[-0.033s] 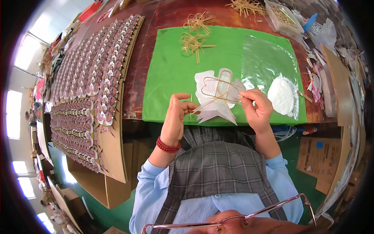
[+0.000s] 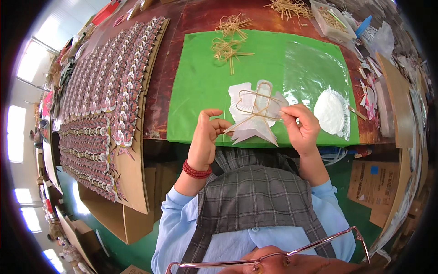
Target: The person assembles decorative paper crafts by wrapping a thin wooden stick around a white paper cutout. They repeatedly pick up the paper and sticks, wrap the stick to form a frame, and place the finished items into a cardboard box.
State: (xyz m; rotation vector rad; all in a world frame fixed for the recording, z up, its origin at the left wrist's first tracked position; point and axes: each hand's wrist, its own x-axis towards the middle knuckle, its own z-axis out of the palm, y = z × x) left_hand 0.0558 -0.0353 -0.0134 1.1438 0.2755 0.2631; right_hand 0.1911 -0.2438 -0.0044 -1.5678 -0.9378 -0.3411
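Note:
In front of me is a white bird-shaped paper cutout (image 2: 241,132) with scalloped wings and a forked tail. Across it lies a frame of thin bent bamboo strips (image 2: 248,112), with long loops crossing near the middle. My right hand (image 2: 300,125) pinches thumb against finger at the right wing's edge, by the end of a loop. My left hand (image 2: 206,137), wearing a red bead bracelet (image 2: 196,171), has its index finger raised. Its lower fingertips meet a strip end beside the tail, partly hiding their hold. White paste (image 2: 329,112) lies to the right on clear plastic.
Under the work is a green mat (image 2: 196,82). Bundled bamboo frames (image 2: 228,49) lie at its far side, with loose strips (image 2: 288,8) beyond. A plastic tub (image 2: 332,22) stands far right. At left, cardboard (image 2: 132,169) carries rows of printed winged pieces (image 2: 107,68).
The strip end and tail tip by my left fingers have shifted very slightly. My right hand keeps its place.

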